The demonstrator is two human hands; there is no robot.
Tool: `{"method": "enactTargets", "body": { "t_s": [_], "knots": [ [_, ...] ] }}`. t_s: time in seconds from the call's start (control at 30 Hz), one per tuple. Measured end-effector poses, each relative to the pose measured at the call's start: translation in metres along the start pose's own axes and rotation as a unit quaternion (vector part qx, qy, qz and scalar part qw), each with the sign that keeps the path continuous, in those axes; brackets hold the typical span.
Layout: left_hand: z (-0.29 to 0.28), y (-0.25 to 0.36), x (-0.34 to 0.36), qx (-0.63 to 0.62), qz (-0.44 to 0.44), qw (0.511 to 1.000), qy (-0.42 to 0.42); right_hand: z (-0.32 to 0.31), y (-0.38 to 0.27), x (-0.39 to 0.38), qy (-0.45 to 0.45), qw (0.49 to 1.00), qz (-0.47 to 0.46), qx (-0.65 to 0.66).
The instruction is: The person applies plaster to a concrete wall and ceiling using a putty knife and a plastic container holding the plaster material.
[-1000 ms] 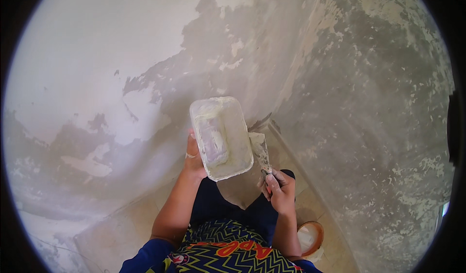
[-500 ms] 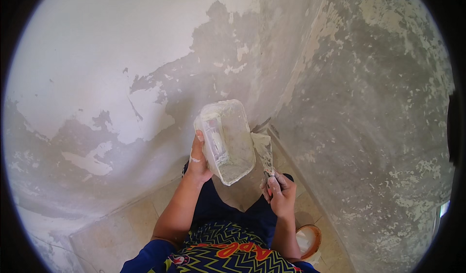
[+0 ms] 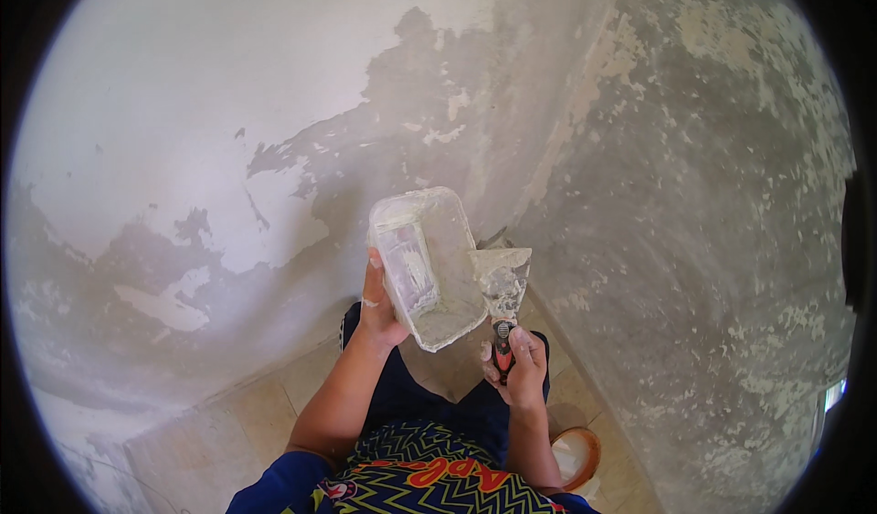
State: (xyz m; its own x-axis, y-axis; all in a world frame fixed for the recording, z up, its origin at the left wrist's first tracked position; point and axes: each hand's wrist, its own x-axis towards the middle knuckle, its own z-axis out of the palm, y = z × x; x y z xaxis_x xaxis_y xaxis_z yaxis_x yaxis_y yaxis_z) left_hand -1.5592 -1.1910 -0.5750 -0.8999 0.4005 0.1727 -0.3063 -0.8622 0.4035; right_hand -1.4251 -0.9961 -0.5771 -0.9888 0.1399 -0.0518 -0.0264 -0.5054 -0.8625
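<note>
My left hand (image 3: pixel 376 304) grips a clear plastic tub (image 3: pixel 448 258) by its left side, thumb along the wall and the other fingers hidden beneath it. The tub is tilted, its inside facing me, smeared with pale filler along the walls and rim. In my right hand (image 3: pixel 519 363) is a putty knife (image 3: pixel 502 281), held by its black and red handle with the blade pointing away from me. Filler coats the broad blade, whose left corner meets or overlaps the tub's right rim; whether they touch I cannot tell.
Ahead stands a wall (image 3: pixel 210 75) with white filler patches over grey. A mottled grey wall (image 3: pixel 694 240) rises at the right, meeting it in a corner. On the tiled floor (image 3: pixel 237 427), an orange-rimmed bucket (image 3: pixel 589 459) with whitish contents stands beside my right forearm.
The putty knife has turned so its blade shows broad face on, and its handle has come into sight. My left hand and the tub have shifted slightly right.
</note>
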Motion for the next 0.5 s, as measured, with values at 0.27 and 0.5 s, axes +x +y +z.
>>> {"method": "enactTargets", "body": {
  "t_s": [0.27, 0.5],
  "knots": [
    [0.0, 0.016, 0.006, 0.024, 0.057, 0.998, 0.031, -0.002, 0.001, 0.036, -0.041, 0.996, -0.037, -0.076],
    [0.046, 0.025, 0.042, 0.121, 0.187, 0.972, 0.077, -0.004, -0.039, 0.108, -0.13, 0.986, -0.039, -0.092]
  ]
}}
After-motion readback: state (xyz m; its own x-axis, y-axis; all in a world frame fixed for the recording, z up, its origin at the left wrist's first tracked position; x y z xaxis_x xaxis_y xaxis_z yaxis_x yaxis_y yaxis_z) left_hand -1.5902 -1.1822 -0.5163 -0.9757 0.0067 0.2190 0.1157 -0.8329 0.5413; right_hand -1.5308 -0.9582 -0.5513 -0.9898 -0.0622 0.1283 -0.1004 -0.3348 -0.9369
